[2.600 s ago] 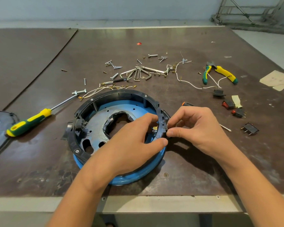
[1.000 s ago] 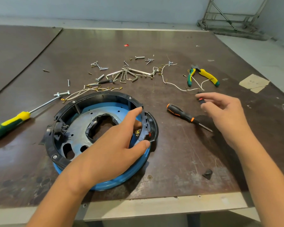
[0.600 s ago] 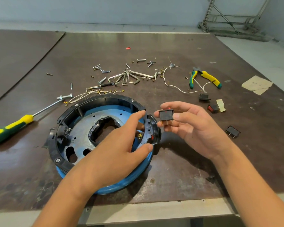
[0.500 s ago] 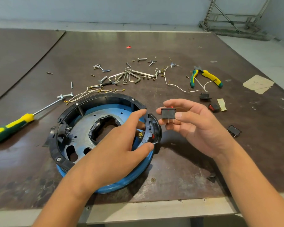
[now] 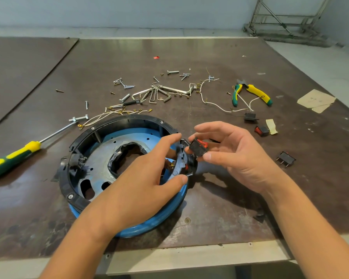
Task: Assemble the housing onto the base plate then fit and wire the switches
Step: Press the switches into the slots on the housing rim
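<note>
A black ring housing (image 5: 101,127) sits on a round blue base plate (image 5: 149,222) near the table's front edge. My left hand (image 5: 141,178) grips the housing's right rim, thumb outside and fingers inside. My right hand (image 5: 236,156) pinches a black rocker switch with a red button (image 5: 198,147) right beside that rim, tilted toward it. One switch is seated in the rim under my left thumb, and another block (image 5: 76,160) sits on the housing's left side. Three loose switches lie to the right (image 5: 250,117), (image 5: 261,130), (image 5: 286,159).
A yellow-green screwdriver (image 5: 14,156) lies at the left. Yellow-green pliers (image 5: 250,92) lie at the back right. Screws, hex keys (image 5: 155,94) and white wires (image 5: 113,115) are scattered behind the housing. A small black chip (image 5: 259,215) lies near the front edge.
My right hand reached out to the right, came back holding a switch, and has now turned it red side up and brought it against the housing rim. My left hand stayed on the rim.
</note>
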Motion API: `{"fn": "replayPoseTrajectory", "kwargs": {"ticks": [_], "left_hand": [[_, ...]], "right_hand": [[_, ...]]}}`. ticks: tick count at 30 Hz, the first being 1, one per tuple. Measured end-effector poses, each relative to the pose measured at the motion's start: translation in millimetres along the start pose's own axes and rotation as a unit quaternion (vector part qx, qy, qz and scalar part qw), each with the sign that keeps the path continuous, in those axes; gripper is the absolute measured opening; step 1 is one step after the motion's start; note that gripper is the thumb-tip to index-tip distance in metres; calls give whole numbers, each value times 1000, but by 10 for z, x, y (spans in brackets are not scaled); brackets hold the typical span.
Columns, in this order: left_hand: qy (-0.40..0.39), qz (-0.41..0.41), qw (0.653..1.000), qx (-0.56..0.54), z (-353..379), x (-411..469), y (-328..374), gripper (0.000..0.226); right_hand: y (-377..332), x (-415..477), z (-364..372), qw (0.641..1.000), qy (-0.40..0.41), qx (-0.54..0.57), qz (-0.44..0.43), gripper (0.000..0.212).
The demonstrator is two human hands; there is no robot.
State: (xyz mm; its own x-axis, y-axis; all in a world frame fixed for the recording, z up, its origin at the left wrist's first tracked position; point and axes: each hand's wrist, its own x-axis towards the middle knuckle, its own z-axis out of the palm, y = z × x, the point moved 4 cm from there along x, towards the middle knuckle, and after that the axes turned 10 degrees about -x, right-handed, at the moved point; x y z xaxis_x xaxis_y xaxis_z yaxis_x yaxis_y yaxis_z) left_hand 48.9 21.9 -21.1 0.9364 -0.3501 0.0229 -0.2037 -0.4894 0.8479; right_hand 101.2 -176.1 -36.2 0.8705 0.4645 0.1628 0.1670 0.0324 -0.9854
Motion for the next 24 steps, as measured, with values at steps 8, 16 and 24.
{"fn": "replayPoseTrajectory", "kwargs": {"ticks": [8, 16, 24], "left_hand": [[-3, -4, 1000, -7, 0, 6, -7, 70], [-6, -2, 1000, -4, -5, 4, 16, 69], [-16, 15, 1000, 21, -17, 12, 68, 57]], "right_hand": [[-1, 10, 10, 1000, 5, -19, -6, 47], [-8, 21, 33, 998, 14, -69, -7, 43], [-28, 19, 79, 997, 25, -67, -16, 42]]}}
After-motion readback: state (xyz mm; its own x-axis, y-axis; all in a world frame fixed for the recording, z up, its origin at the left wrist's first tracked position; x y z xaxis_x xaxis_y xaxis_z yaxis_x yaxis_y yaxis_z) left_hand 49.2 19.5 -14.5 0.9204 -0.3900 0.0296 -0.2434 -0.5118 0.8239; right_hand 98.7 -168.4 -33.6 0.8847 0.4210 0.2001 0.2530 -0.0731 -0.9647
